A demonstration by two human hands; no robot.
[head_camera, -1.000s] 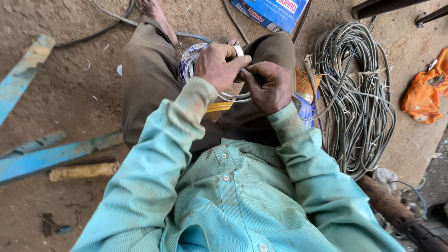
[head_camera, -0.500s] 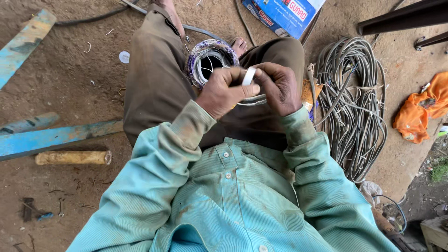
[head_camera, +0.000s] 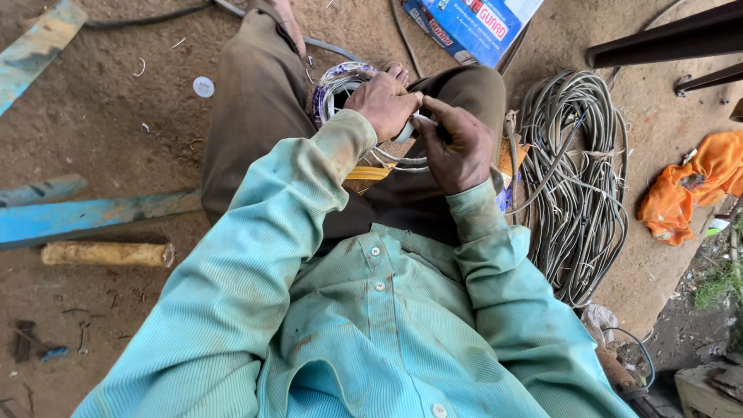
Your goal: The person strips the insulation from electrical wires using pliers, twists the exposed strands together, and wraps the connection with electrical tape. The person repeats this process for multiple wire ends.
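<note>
Bare dirt floor (head_camera: 116, 139), dusty, with blue planks (head_camera: 93, 220) and a wooden handle (head_camera: 108, 254) at left, a big grey cable coil (head_camera: 576, 178) and an orange rag (head_camera: 689, 193) at right. Both hands meet over the lap: left hand (head_camera: 383, 104) and right hand (head_camera: 457, 147) pinch a small white piece (head_camera: 406, 131), mostly hidden by fingers, with white wire loops (head_camera: 395, 160) just below.

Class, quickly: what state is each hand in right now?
Left hand: closed on the small white piece.
Right hand: closed, pinching the same piece.
</note>
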